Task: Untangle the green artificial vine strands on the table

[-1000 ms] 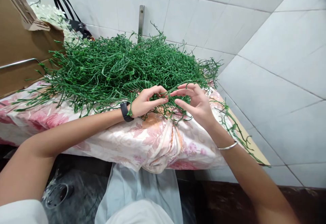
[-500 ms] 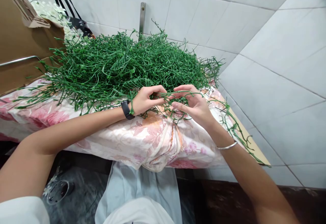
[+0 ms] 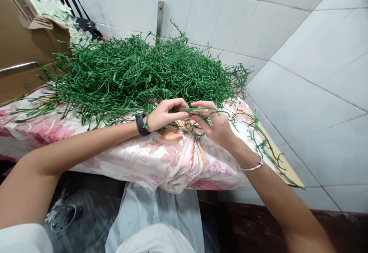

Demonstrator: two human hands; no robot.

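Note:
A large heap of thin green artificial stems [image 3: 138, 69] lies across a flowered cloth [image 3: 126, 157]. In front of the heap, my left hand [image 3: 166, 114] is closed on green stems, which run out past its fingertips to the right. My right hand [image 3: 214, 120] meets it there, with thumb and fingers pinching the same stems. The fingertips of both hands nearly touch. More loose stems hang beneath the fingers over the cloth; how many are held I cannot tell. A black band circles my left wrist, a silver bangle my right.
A cardboard box [image 3: 31, 50] stands at the left, with white flowers [image 3: 54, 13] and a black-handled bag [image 3: 87, 27] behind it. Several stems [image 3: 267, 149] lie at the right edge on a tan board [image 3: 290, 172]. Tiled walls [image 3: 313, 80] close off the back and right.
My right hand has moved slightly down and left, and its fingers have closed from a looser spread onto the stems. My left hand has stayed nearly in place.

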